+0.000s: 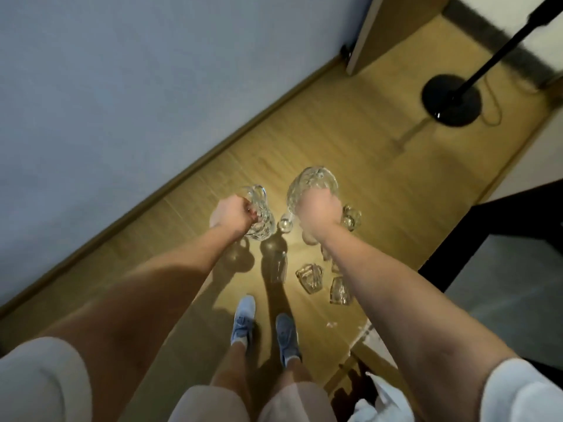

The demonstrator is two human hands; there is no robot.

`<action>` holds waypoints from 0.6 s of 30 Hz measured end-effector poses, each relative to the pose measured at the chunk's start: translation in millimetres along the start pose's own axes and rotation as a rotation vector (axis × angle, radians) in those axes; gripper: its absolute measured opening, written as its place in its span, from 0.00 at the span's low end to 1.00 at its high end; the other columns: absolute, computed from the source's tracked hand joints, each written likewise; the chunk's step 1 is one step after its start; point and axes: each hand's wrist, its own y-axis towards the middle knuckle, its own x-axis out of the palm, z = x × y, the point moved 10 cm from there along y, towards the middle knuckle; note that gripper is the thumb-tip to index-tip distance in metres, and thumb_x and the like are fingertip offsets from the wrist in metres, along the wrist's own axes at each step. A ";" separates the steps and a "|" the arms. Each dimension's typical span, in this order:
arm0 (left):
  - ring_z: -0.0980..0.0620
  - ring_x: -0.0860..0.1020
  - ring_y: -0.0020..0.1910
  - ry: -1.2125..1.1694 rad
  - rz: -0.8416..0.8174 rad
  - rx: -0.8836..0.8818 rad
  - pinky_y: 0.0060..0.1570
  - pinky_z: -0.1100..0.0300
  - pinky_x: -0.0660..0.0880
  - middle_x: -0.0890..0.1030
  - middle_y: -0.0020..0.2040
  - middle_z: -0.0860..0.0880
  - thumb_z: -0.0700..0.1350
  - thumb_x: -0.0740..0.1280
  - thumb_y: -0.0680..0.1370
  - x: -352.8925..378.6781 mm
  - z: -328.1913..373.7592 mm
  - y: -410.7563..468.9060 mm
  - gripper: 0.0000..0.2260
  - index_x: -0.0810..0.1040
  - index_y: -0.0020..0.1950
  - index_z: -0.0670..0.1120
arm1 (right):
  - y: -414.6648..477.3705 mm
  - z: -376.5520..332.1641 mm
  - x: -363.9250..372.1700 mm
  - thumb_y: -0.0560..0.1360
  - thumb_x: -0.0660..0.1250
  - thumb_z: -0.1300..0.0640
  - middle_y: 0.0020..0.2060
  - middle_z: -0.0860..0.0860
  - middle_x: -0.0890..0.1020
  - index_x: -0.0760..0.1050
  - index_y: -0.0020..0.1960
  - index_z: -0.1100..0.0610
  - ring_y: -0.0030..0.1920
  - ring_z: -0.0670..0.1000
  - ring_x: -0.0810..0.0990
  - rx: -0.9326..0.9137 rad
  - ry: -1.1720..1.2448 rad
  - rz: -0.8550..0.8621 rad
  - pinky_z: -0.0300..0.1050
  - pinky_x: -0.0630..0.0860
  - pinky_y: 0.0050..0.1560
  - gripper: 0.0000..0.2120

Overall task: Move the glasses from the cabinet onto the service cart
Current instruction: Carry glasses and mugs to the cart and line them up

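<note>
The person wears white short sleeves, pale shorts, and light blue sneakers with low white socks.

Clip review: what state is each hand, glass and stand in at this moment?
left hand, gripping the left mug.
left mug, held in the air above the floor.
right hand, gripping the right mug.
right mug, held in the air, tilted.
floor glasses, on the wooden floor, untouched.
black stand, upright on the floor.

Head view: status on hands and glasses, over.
Left hand grips a glass mug. Right hand grips a second mug. Loose glasses below, ahead of the shoes.
</note>
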 end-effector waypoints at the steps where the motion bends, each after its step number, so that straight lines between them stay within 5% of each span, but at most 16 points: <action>1: 0.51 0.76 0.41 -0.017 0.019 -0.001 0.39 0.60 0.68 0.77 0.38 0.52 0.51 0.72 0.74 -16.5 4.1 -10.2 0.07 0.79 0.42 0.48 | -5.3 -10.2 -18.4 0.76 0.63 0.62 0.40 0.54 0.81 0.80 0.45 0.58 0.43 0.56 0.82 -0.048 -0.016 0.010 0.50 0.81 0.44 0.06; 9: 0.49 0.79 0.45 -0.177 0.238 -0.052 0.45 0.58 0.75 0.81 0.41 0.50 0.54 0.75 0.69 -126.3 -11.2 -84.2 0.12 0.75 0.34 0.51 | -51.8 -88.7 -132.9 0.77 0.63 0.53 0.41 0.53 0.79 0.78 0.47 0.58 0.44 0.54 0.79 -0.400 -0.033 0.089 0.45 0.77 0.44 0.09; 18: 0.53 0.80 0.44 -0.445 0.481 -0.152 0.47 0.63 0.73 0.82 0.40 0.49 0.42 0.76 0.70 -205.6 -114.8 -199.7 0.10 0.76 0.33 0.50 | -119.0 -211.8 -149.5 0.72 0.64 0.54 0.41 0.53 0.82 0.77 0.41 0.55 0.46 0.56 0.78 -0.745 -0.027 0.132 0.45 0.72 0.40 0.06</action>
